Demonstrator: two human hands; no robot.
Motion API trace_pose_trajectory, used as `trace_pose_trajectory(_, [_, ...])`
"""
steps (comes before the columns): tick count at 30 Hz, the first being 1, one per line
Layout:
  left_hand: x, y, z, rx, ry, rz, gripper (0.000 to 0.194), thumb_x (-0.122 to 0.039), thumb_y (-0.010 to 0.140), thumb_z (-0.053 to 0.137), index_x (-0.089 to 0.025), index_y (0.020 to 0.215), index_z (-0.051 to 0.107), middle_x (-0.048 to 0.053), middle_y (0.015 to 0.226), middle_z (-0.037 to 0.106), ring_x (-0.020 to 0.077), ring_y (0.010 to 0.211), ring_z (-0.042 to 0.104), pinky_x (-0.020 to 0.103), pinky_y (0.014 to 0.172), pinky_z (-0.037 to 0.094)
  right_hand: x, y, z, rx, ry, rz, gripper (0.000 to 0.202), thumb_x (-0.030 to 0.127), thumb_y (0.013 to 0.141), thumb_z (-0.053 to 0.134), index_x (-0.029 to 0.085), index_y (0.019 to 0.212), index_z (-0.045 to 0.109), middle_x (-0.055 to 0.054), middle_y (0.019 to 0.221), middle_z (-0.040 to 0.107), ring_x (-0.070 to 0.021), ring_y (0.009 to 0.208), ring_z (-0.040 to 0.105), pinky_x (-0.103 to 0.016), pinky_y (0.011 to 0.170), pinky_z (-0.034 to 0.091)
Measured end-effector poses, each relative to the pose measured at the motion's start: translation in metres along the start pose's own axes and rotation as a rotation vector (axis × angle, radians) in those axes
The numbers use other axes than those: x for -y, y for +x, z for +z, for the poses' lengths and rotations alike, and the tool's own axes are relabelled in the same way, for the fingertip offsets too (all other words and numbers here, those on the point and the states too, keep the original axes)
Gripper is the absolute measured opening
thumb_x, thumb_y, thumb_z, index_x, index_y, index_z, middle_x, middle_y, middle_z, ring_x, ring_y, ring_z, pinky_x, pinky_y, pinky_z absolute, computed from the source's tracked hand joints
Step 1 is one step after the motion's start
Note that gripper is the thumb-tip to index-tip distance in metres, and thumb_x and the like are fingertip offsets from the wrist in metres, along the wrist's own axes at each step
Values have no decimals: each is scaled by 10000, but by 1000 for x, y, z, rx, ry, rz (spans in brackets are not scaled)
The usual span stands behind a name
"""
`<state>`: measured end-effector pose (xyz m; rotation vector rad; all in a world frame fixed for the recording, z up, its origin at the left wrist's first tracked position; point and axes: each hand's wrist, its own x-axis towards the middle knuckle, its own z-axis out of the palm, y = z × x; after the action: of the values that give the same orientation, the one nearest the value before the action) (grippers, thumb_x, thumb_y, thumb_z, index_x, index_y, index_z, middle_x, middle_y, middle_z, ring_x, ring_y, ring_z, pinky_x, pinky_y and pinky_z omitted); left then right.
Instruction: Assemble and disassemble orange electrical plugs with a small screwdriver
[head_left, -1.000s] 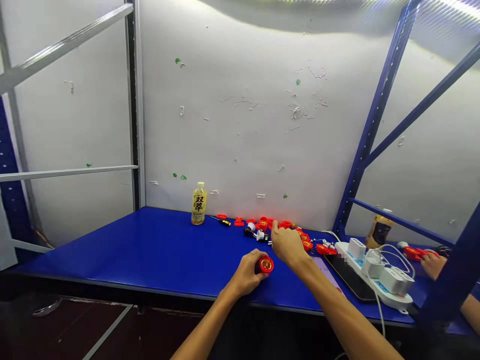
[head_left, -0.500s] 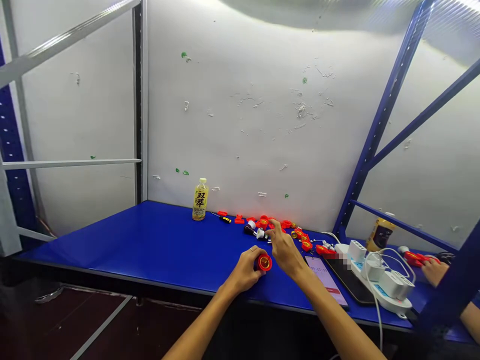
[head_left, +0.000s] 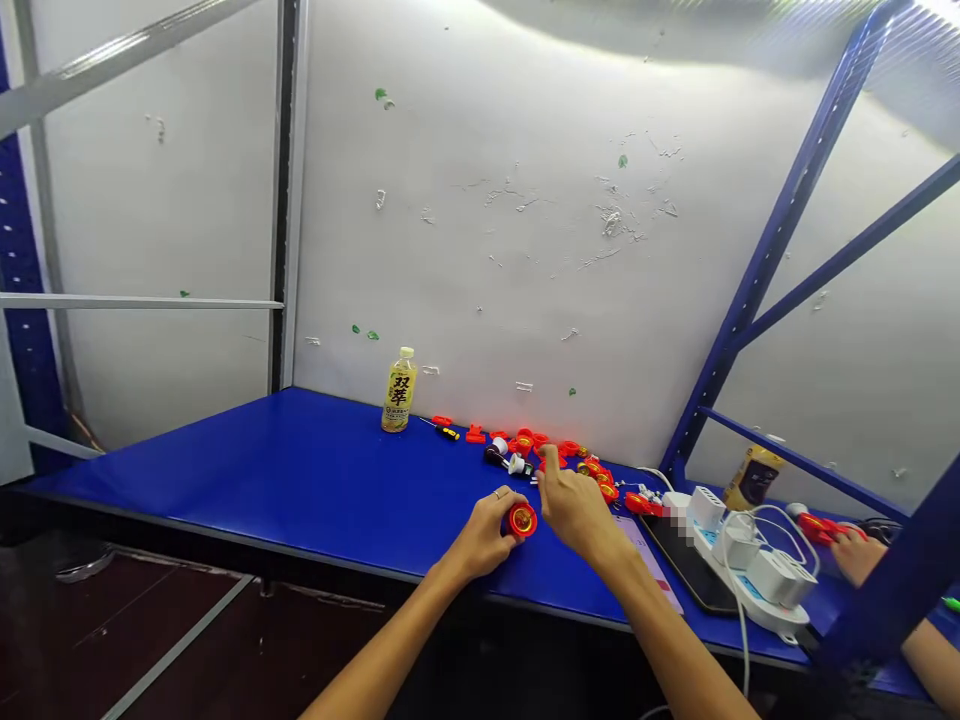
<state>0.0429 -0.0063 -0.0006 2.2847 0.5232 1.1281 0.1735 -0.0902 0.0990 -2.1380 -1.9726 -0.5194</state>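
My left hand [head_left: 487, 537] is wrapped round a red lamp socket [head_left: 523, 519], its round mouth turned up and a brass-coloured lining showing inside. Just to the right, my right hand [head_left: 576, 508] is held above the table with its fingers bent and drawn together. Whatever lies between those fingertips, if anything, is too small or hidden to name. Beyond the right fingertips lie a white-topped black part [head_left: 517, 465] and another white-and-dark part [head_left: 496, 452]. Several red socket parts [head_left: 602, 484] are scattered behind and to the right of that hand.
A yellow drink bottle [head_left: 399, 390] and a screwdriver [head_left: 446, 432] are near the wall on the blue table [head_left: 300, 480]. To the right are a phone [head_left: 652, 560], a black flat device [head_left: 697, 570] and a power strip [head_left: 787, 620] with cables. Another person's hand [head_left: 855, 555] holds red parts.
My right hand has drawn back slightly from the white-topped part, its fingers closer together. The left hand still holds the socket, mouth up. The whole view has shifted a little.
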Motion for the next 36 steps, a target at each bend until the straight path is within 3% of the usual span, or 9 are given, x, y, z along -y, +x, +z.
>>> trace_pose_trajectory(6, [0,2,-3,-9,10,-15,331,-99,722,631,-223,1029,641,18,984,655,185,897,599,289,812,450,-6,-15,-1,-56,171,-138,392,182,987,315,118,1369,370,-166,1171,651,-230,979,683,-304,768,505])
trace_pose_trajectory(12, [4,8,-3,21,49,-27,368,-119,689,630,-222,1041,648,27,991,664,199,895,605,315,825,471,-5,-15,-6,11,11,64,355,314,1029,257,126,1162,527,-124,802,702,-250,763,712,-320,678,489])
trace_pose_trajectory(14, [3,9,-3,31,38,-17,354,-133,702,619,-227,1042,649,22,992,670,198,898,611,310,822,475,-7,-14,-10,10,51,2,295,232,998,323,135,1229,477,-108,841,709,-241,768,709,-306,661,479])
trace_pose_trajectory(18, [-1,10,-4,-3,39,-31,328,-155,718,629,-230,1036,655,20,994,680,204,906,621,312,827,477,-11,-17,-13,-24,111,-84,398,131,896,425,123,1293,417,-142,1036,698,-252,883,697,-311,680,482])
trace_pose_trajectory(22, [-2,11,-5,14,34,-38,331,-150,711,647,-232,1031,662,20,1003,684,209,928,628,313,840,471,-10,-16,-11,-20,67,35,352,243,1003,268,93,1264,451,-132,828,712,-279,761,710,-346,635,489])
trace_pose_trajectory(24, [-2,11,-5,8,39,-40,330,-151,714,651,-231,1035,663,18,1001,682,208,927,627,313,837,467,-9,-15,-10,-18,58,40,353,232,998,294,100,1296,429,-119,816,710,-263,759,711,-328,640,489])
trace_pose_trajectory(29, [-1,9,-5,7,40,-30,303,-146,728,644,-223,1021,660,12,966,677,195,886,620,301,806,461,-7,-17,-9,-61,128,-76,468,136,894,427,116,1360,380,-171,1143,663,-238,888,698,-312,696,503])
trace_pose_trajectory(33, [0,10,-5,12,57,-34,304,-147,725,640,-218,1020,660,17,954,675,198,877,614,303,797,456,-4,-16,-8,-35,92,-15,358,249,995,328,98,1302,435,-148,916,720,-256,800,714,-330,686,506])
trace_pose_trajectory(36, [0,10,-5,16,58,-40,306,-154,723,643,-212,1024,657,23,968,673,203,885,613,310,807,453,-3,-15,-8,-42,59,-23,333,216,995,327,113,1290,441,-120,837,720,-255,770,714,-312,662,492])
